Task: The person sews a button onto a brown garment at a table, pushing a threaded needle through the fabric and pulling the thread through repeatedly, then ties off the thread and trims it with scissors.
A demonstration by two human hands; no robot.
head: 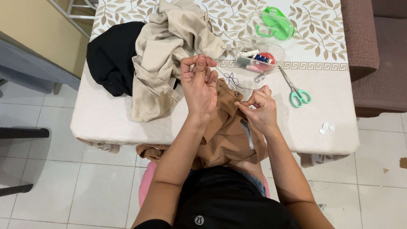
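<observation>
The left hand [198,87] is pinching its fingertips together high above the cloth, drawing a needle with dark thread [231,79] up and away; the needle itself is too small to make out clearly. The right hand [259,108] is pinching closed on the edge of the tan shirt [224,135], which is lying over the near table edge and the person's lap, holding the fabric flat near what looks like a small button. To do this pull well, I judge the thread should be kept taut and straight, since a loop is curling loosely between the hands and could knot. The right fingers should be kept firm beside the stitch so the cloth is not puckering. Further out, a beige garment [163,55], a black garment [112,55], a clear sewing-kit box [258,57], green-handled scissors [296,91] and loose white buttons [325,127] are lying on the leaf-patterned tablecloth [322,25].
</observation>
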